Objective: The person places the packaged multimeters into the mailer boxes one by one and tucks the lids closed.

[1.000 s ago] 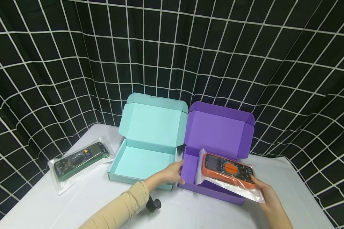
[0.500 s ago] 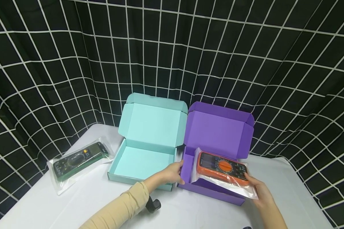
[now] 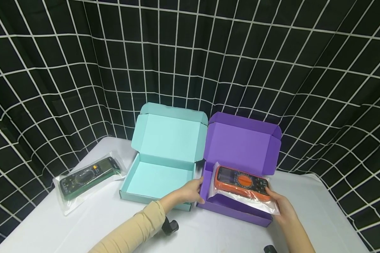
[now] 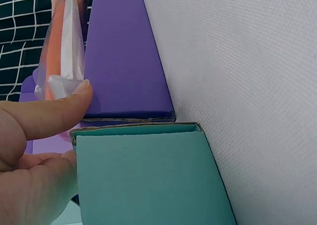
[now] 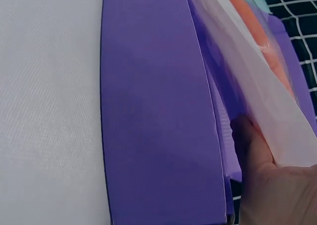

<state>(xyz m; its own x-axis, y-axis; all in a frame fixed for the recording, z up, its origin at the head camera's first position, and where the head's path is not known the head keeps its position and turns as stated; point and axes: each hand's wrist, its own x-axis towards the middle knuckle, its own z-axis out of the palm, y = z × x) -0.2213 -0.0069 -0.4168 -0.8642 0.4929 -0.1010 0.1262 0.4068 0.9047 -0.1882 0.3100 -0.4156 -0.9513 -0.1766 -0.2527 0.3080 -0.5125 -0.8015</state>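
An orange multimeter (image 3: 242, 182) in a clear plastic bag lies slanted over the open purple box (image 3: 234, 213). My right hand (image 3: 280, 205) grips its right end; in the right wrist view, the thumb lies under the bag's white back (image 5: 277, 116). My left hand (image 3: 191, 190) holds the purple box at its left front corner; the left wrist view shows the thumb by the purple wall (image 4: 126, 56), the other fingers partly hidden behind the teal box's corner. The open teal box (image 3: 161, 179) stands just left of the purple one, with nothing inside.
A green-cased multimeter (image 3: 87, 177) in a clear bag lies on the white table (image 3: 92, 228) at the left. A black grid-patterned curtain (image 3: 177, 52) stands behind both raised lids. Black wrist gear (image 3: 170, 226) shows by the left forearm.
My right hand has carried the bagged orange multimeter leftward and slightly farther over the purple box. My left hand stays at the box corner.
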